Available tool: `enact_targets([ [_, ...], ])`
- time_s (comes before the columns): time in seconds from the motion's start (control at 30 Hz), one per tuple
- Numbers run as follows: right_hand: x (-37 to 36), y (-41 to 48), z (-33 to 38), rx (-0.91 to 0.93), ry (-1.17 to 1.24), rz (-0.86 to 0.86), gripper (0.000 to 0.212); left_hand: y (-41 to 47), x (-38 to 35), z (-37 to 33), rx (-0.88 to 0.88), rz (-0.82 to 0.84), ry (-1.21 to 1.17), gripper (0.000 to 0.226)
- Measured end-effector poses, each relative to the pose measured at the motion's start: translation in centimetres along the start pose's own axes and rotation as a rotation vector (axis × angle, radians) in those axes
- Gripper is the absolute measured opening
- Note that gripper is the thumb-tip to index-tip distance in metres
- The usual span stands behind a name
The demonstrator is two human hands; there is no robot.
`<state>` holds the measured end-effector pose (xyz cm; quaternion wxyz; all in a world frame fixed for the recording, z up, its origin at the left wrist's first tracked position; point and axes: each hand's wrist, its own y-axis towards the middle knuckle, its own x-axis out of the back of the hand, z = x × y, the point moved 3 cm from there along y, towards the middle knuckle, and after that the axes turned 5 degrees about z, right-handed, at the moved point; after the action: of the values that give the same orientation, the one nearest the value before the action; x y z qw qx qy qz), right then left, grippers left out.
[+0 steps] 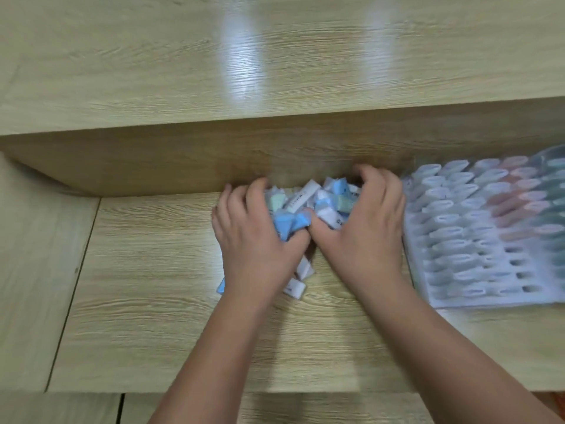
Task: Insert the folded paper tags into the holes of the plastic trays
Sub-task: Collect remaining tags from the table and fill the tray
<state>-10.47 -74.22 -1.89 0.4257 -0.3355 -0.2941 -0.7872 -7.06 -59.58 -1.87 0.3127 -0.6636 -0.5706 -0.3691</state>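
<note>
Cupping that heap of folded paper tags mid-worktop, you've got your left hand and right hand closed in from both sides, fingers curled round the pile. Watch the stray tags under your left wrist, they'll likely get left behind or flicked off. The plastic tray sits just beside your right hand, empty holes nearest you, so a careless forearm could shove it.
</note>
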Motion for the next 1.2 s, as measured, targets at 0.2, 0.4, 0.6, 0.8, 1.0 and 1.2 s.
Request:
enact_targets([
  [0.2,0.9,-0.3,0.3,0.112,-0.023,0.096,0.077,-0.5,0.2,-0.2,-0.073,0.083,-0.057,0.094],
  [0.4,2.2,-0.5,0.9,0.242,-0.156,0.231,0.062,-0.9,2.1,0.8,-0.272,0.165,-0.098,0.095],
  [0.6,3.8,-0.6,1.7,0.337,-0.081,0.276,0.038,-3.1,4.8,3.0,-0.17,-0.036,-0.087,0.058],
  [0.8,2.0,-1.5,2.4,0.368,-0.409,0.445,0.038,-3.8,3.2,1.4,-0.009,0.019,0.072,0.037],
  [1.0,2.0,-1.1,2.3,0.304,-0.215,0.363,0.021,-3.5,2.7,0.7,0.129,-0.019,-0.044,0.014],
  [1.2,6.2,-1.3,3.0,0.212,0.171,0.235,0.011,-3.7,3.9,-1.9,-0.078,-0.09,-0.324,0.029],
])
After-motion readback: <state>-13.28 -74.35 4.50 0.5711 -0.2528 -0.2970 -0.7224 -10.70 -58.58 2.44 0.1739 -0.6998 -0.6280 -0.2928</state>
